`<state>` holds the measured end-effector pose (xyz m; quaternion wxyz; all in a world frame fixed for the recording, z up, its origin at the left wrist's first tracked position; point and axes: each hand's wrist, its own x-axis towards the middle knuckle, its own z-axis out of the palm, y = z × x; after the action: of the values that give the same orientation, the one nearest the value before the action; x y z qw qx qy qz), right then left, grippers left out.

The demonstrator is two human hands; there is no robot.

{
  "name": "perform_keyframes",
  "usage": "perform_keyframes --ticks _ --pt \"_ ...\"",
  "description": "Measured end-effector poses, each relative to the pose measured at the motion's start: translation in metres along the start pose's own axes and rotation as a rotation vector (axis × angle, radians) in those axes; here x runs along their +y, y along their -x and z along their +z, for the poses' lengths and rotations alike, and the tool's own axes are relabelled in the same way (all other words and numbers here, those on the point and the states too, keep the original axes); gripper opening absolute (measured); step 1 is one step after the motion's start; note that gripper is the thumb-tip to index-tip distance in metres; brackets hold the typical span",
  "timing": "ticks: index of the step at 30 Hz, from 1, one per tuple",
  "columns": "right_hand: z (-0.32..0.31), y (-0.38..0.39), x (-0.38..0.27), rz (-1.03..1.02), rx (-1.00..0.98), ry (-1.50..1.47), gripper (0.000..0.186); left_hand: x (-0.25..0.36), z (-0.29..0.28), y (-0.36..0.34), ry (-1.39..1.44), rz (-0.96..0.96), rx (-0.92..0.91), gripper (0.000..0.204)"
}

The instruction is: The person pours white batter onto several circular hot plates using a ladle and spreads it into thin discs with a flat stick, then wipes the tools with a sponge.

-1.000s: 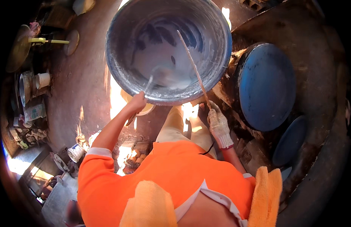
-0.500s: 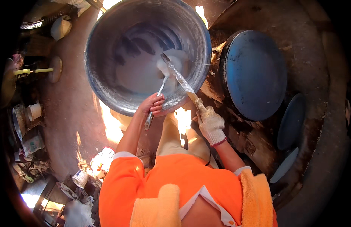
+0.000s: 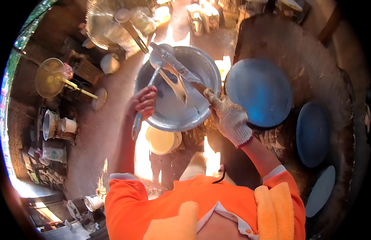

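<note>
My bare left hand (image 3: 144,102) is closed round the metal handle of a ladle (image 3: 156,68), its head raised at the upper part of the large metal basin (image 3: 147,116). My right hand (image 3: 226,114), in a soiled knitted glove, grips a long flat stick (image 3: 181,71) coated in pale batter at its upper end, which slants across the ladle's head over the basin. Pale thick batter (image 3: 178,90) hangs from them down toward the bottom of the basin, where more pale liquid lies. A yellowish bucket (image 3: 161,144) stands below the basin.
Round dark griddles (image 3: 257,92) sit to my right, with another (image 3: 312,134) and a paler disc (image 3: 320,191) behind it. A standing fan (image 3: 105,26) is at the upper left, a second fan (image 3: 49,78) at the left, beside pots (image 3: 49,124) and clutter along that side.
Both hands have risen, lifting the ladle and stick up out of the batter to the basin's upper edge, with batter now hanging from them. The view has shifted, showing more fans and surroundings above.
</note>
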<state>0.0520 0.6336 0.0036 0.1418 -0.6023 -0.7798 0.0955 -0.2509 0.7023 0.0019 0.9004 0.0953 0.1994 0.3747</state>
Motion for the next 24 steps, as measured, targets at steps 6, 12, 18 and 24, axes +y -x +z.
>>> perform_keyframes --ticks 6,12,18,24 --pt "-0.047 -0.038 -0.003 -0.252 0.476 -0.274 0.044 0.067 0.14 0.021 -0.402 0.1 -0.036 0.022" --pt "-0.023 -0.038 -0.008 -0.237 0.449 -1.033 0.036 0.021 0.055 -0.001 -0.636 0.271 0.239 0.02" --pt "0.036 0.016 0.066 0.285 0.2 -1.044 0.028 0.026 -0.026 -0.024 0.178 -0.18 -0.251 0.031" --pt "0.144 0.107 0.111 0.428 0.443 -0.825 0.024 0.034 -0.078 -0.034 -0.321 -0.005 0.205 0.027"
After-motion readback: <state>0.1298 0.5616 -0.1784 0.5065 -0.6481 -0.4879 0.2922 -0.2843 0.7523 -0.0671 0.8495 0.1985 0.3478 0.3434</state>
